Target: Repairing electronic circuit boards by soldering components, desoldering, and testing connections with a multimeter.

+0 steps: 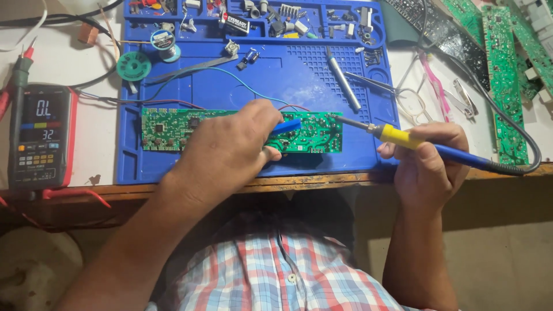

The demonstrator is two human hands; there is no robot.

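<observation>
A long green circuit board (173, 128) lies across the blue work mat (288, 80) near its front edge. My left hand (230, 151) rests on the board's middle and grips a small blue tool (286, 126) whose tip points right over the board. My right hand (429, 164) is off the mat's right edge and holds a soldering iron (397, 137) with a yellow collar and blue handle. The iron's metal tip touches the board's right end. Thin coloured wires run from the board toward the back of the mat.
A multimeter (37, 138) with red trim sits at the left, its probes beside it. Solder spools (163, 43), tweezers, a silver pen-shaped tool (344, 80) and small parts fill the mat's back. Scissors (412, 95) and more green boards (504, 75) lie at the right. The iron's cable loops right.
</observation>
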